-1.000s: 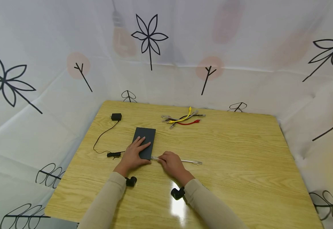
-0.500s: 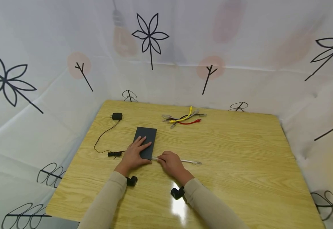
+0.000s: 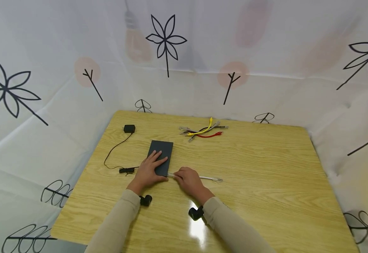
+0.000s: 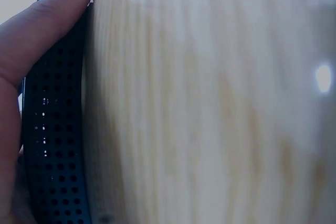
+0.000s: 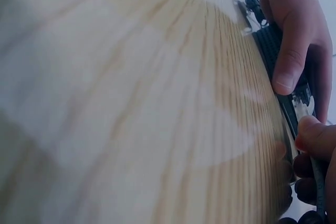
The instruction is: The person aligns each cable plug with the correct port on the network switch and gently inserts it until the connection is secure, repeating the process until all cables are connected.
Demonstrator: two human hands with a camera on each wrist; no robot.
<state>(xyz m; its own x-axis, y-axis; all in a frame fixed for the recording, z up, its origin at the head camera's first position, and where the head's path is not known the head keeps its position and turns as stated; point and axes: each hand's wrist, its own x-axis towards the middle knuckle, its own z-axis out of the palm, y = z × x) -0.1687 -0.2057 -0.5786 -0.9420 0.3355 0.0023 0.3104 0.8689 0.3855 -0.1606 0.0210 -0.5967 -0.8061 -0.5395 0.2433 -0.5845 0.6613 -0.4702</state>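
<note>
A flat dark box (image 3: 163, 147), which looks like a network switch, lies left of the table's middle. My left hand (image 3: 148, 172) rests on it with fingers spread over the top; its thumb (image 4: 42, 30) lies along the perforated side near one corner. A short white Ethernet cable (image 3: 207, 178) reaches the box's near right corner. My right hand (image 3: 188, 180) pinches that cable close behind its clear plug (image 5: 303, 107). In the right wrist view the plug is at a port; how deep it sits I cannot tell. The cable's other end lies loose on the right.
Several short cables in yellow, red, grey and black (image 3: 203, 132) lie in a loose heap at the back. A black power adapter (image 3: 129, 129) sits at the back left, its thin cord running to a tied bundle (image 3: 126, 170) beside the box. Patterned cloth surrounds the wooden table (image 3: 266, 168).
The white cable's loose end has shifted very slightly left, toward the box. Both hands stay almost where they were.
</note>
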